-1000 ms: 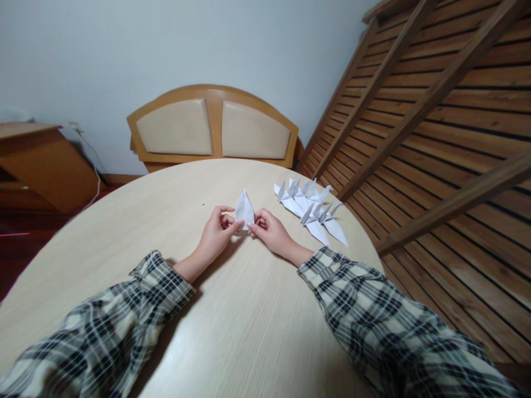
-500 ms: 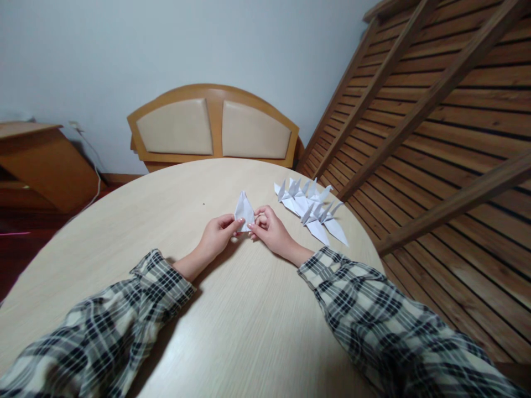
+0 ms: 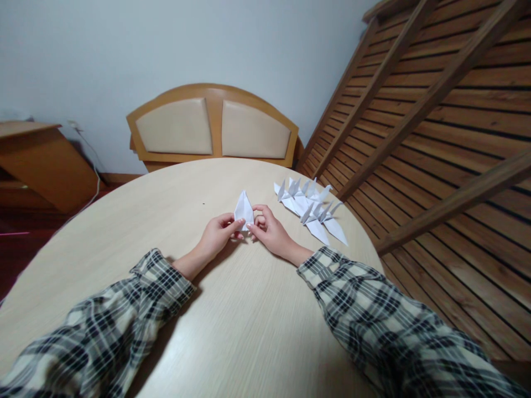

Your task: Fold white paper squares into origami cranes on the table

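Observation:
Between my two hands is a folded piece of white paper, a narrow kite shape with its point toward the far side of the table. My left hand pinches its lower left part, thumb on the front face and fingers behind. With its thumb at the lower right corner, my right hand grips the other side, its fingers curled behind the edge. The fingertips behind the paper are partly hidden. To the right, several white folded paper cranes stand close together in rows.
The round pale wooden table spreads under my forearms. Beyond it stands a headboard with two cream panels against the wall. A slatted wooden frame leans at the right, near the cranes. At the left is a brown desk.
The right fingers have shifted slightly along the paper's right edge, and the right thumb has moved a little inward. The paper stays nearly in place; the cranes have not moved.

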{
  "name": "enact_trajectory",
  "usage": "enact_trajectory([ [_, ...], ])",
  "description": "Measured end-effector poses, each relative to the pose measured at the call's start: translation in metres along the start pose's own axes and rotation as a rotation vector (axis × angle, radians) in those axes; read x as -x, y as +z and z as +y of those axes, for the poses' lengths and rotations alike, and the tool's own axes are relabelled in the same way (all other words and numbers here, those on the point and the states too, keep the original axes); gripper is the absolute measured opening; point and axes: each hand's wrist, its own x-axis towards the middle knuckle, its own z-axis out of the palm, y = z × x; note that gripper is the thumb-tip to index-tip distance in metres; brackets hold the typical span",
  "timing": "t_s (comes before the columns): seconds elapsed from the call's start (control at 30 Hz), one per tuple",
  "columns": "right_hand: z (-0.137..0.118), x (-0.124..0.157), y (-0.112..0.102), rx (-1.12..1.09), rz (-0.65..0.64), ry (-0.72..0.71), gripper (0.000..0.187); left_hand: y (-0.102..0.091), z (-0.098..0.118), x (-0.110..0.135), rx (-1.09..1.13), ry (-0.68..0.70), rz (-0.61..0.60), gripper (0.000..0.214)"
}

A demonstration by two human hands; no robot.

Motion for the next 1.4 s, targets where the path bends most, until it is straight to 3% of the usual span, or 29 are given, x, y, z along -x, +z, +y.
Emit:
enact_trajectory([
  [0.23, 0.008, -0.004, -0.002, -0.056, 0.03, 0.022, 0.037, 0.003, -0.001, -0.001, -0.01, 0.068, -0.098, 0.022],
  [0.47, 0.012, -0.005, -0.003, -0.074, 0.038, 0.022, 0.036, 0.003, -0.004, 0.0, 0.066, 0.022, -0.206, 0.022],
  [0.77, 0.003, -0.004, -0.003, -0.077, -0.026, 0.04, 0.018, 0.002, -0.005, -0.001, 0.199, -0.033, -0.215, 0.015],
  [1.03, 0.009, -0.006, -0.008, 0.065, 0.002, -0.099, 0.024, 0.0, -0.005, -0.003, 0.249, -0.084, -0.207, 0.013],
  [1.23, 0.003, -0.003, -0.008, 0.009, -0.014, -0.079, 0.025, 0.0, -0.005, -0.001, 0.261, -0.08, -0.199, 0.014],
  [1.4, -0.002, -0.002, -0.007, -0.003, 0.013, -0.084, 0.014, -0.003, -0.018, -0.004, 0.235, -0.056, -0.177, 0.017],
])
